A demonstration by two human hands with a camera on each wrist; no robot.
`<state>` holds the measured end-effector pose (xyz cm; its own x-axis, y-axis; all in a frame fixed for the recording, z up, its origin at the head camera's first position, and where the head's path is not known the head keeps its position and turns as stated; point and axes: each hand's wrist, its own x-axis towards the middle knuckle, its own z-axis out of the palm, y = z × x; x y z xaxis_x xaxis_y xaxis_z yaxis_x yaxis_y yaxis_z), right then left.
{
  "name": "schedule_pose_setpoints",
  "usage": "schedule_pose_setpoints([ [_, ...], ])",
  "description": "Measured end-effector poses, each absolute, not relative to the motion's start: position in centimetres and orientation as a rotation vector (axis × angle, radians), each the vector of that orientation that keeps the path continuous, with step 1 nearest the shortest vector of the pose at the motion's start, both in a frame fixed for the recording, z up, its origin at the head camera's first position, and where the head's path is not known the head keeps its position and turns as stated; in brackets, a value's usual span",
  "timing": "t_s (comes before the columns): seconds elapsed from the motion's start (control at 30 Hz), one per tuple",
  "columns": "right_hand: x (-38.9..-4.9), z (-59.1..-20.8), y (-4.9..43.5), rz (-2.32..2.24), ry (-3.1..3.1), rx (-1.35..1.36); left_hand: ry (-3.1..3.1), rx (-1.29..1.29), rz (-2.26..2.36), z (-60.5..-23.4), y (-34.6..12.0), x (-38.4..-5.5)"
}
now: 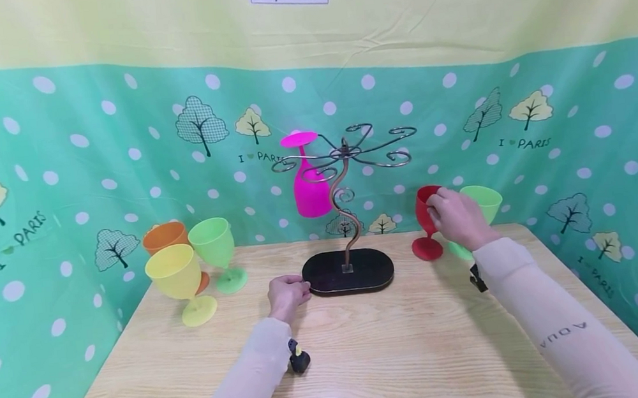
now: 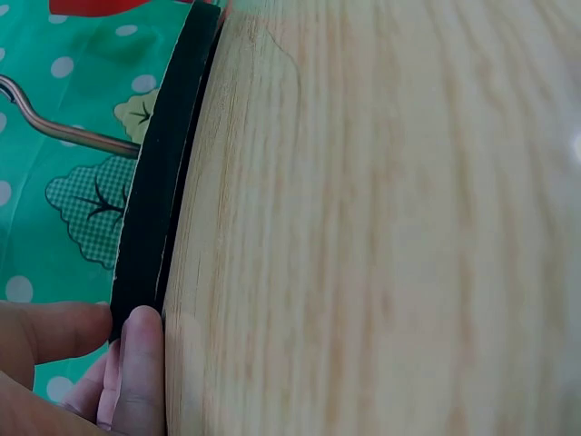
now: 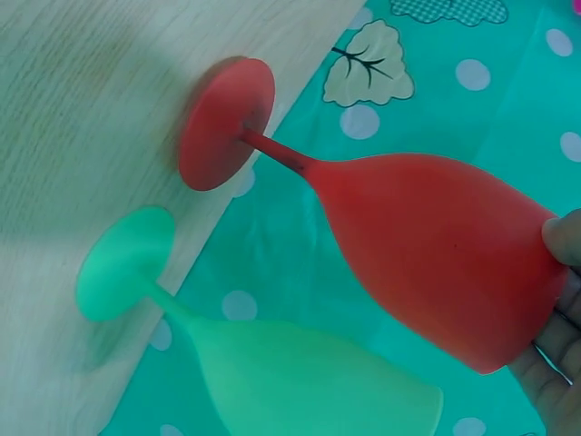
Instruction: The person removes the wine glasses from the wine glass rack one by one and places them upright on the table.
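My right hand (image 1: pixel 459 216) grips the red goblet (image 3: pixel 436 245) near its rim, thumb on the outer wall and fingers at the far side. The goblet stands upright, its foot low at the tabletop. Right beside it is a green goblet (image 3: pixel 309 372), partly behind my hand in the head view. At the middle of the table stands a metal stemware rack with a black oval base (image 1: pixel 326 278). My left hand (image 1: pixel 287 297) pinches the left end of that base between thumb and fingers. A magenta goblet (image 1: pixel 311 190) hangs upside down by its foot from a left arm of the rack.
On the left of the wooden table (image 1: pixel 369 361) stand a yellow goblet (image 1: pixel 175 272), an orange goblet (image 1: pixel 164 237) partly hidden behind it, and another green goblet (image 1: pixel 212 242). Curled metal hooks (image 1: pixel 401 156) spread out from the rack's top. A patterned curtain (image 1: pixel 262 89) surrounds the table.
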<state>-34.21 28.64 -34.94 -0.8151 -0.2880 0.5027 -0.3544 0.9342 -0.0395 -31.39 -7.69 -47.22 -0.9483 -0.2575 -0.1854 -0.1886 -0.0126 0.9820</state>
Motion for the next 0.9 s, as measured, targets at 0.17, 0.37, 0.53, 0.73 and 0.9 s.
schedule_pose_setpoints([
  [0.17,-34.4,-35.52,29.04,0.191,-2.563,0.461,-2.174,0.5,-2.148,-47.06,-7.71,-31.24],
  [0.37,-34.47,-35.81,29.18,0.215,-2.565,0.457,-2.177,0.484,-2.152,-46.99,-7.73,-31.25],
  [0.53,-34.42,-35.85,29.19,0.234,-2.591,0.448,-2.182,0.476,-2.147,-47.04,-7.72,-31.23],
  [0.73,-34.31,-35.76,29.07,0.247,-2.578,0.448,-2.188,0.473,-2.134,-46.96,-7.74,-31.13],
  [0.9,-34.11,-35.69,28.91,0.27,-2.603,0.42,-2.186,0.474,-2.139,-46.98,-7.73,-31.17],
])
